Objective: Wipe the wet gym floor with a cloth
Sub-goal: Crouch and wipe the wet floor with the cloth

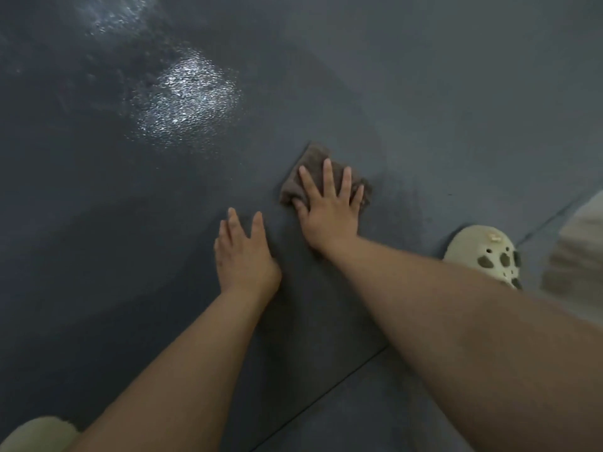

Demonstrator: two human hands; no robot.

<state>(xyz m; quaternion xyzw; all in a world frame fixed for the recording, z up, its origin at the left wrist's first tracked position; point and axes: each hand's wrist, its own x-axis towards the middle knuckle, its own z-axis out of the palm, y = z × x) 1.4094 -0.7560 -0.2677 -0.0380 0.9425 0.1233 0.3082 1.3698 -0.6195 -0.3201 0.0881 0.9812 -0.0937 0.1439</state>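
— Looking down at the gym floor (424,93), I see dark grey mats with a seam, and a glistening wet patch (186,96) well beyond the cloth (313,161), up and to its left.

— And your hands?

— My right hand (329,210) lies flat on the brown cloth, fingers straight and spread, pressing it down. My left hand (243,252) rests on bare floor just beside the cloth, on its near left, fingers straight and mostly together. A pale clog (486,256) stands to the cloth's near right.

— Risks?

— I judge the bracing palm could slide if it reaches that wet sheen. The small cloth may bunch under my palm, or soak through and only smear water about.
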